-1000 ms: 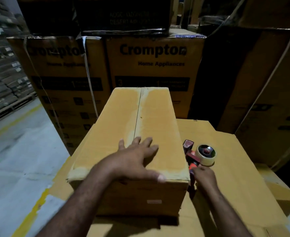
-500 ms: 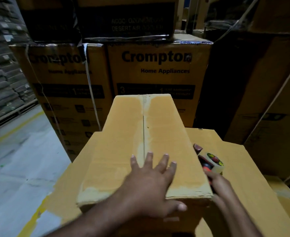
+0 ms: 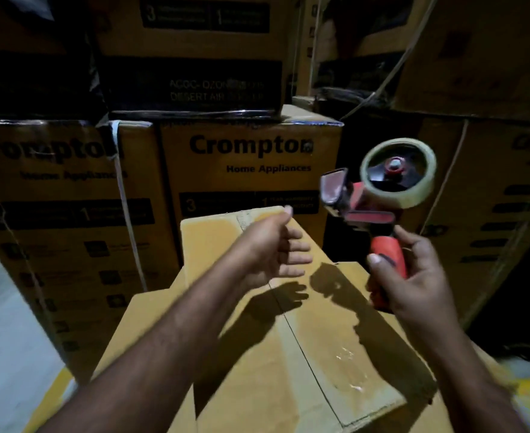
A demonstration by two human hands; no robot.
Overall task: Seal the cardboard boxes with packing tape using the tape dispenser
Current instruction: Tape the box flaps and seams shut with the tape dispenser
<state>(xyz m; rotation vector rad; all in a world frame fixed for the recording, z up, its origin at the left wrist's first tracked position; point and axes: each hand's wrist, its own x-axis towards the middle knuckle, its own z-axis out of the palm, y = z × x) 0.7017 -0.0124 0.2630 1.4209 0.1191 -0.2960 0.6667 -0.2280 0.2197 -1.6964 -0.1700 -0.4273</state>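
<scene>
One blurred left hand (image 3: 273,251), fingers (image 3: 298,246) loose, over the box (image 3: 319,354); right hand (image 3: 419,276) round the dispenser (image 3: 363,195), handle half hidden.

Wide carton (image 3: 145,314), long cardboard box (image 3: 319,354) lying on it

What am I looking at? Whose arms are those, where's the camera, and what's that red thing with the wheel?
There is no machine here. Those are a person's two bare arms. The camera sits on that person's head and looks forward and down, so you see roughly what they see.

The right hand grips the red handle of a tape dispenser, a tool that carries a roll of packing tape. It is lifted in the air.

The left hand is open, holds nothing, and hovers above a long cardboard box. That box lies on a wider cardboard surface. Behind it stand stacked boxes printed "Crompton".
</scene>
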